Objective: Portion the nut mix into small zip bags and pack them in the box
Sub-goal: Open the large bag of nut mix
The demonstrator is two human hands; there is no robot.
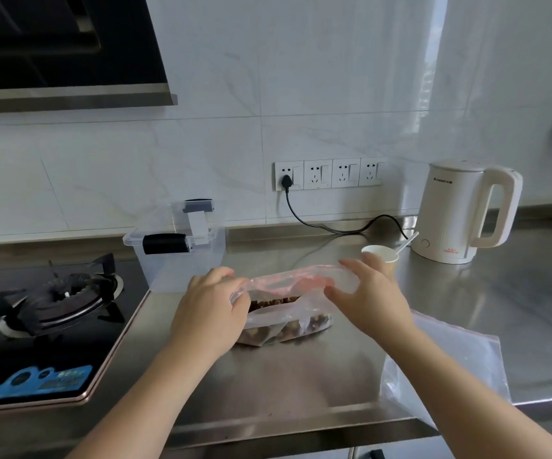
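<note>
Head view: steel countertop (301, 385), both bare hands on a big zip bag of nut mix (284, 313) lying near the middle of the counter, closer to its left edge by the stove. Left hand (210, 313) grips the bag's left end, fingers curled over the plastic at the mouth, palm covering part of the bag's lower left. Right hand (364, 293) pinches the right end of the mouth, thumb under, fingers over the pink zip strip. Bag mouth is held between the two hands, stretched sideways and gaping; brown nuts show through the opening and through the lower wall. Bag bottom rests on the counter, between the wrists.

Clear plastic box (182, 256) stands behind the left hand, at the counter's back left corner against the stove edge, apart from the bag. Its lid with dark latches sits tilted on top.

Small empty zip bags (450, 359) lie flat at the front right of the counter, under and beside the right forearm, reaching the front edge.

Paper cup (380, 253) with a white spoon (408, 241) sits just behind the right hand. White kettle (463, 210) stands at the back right, cord running to the wall sockets (330, 173). Gas stove (59, 293) on the left.
</note>
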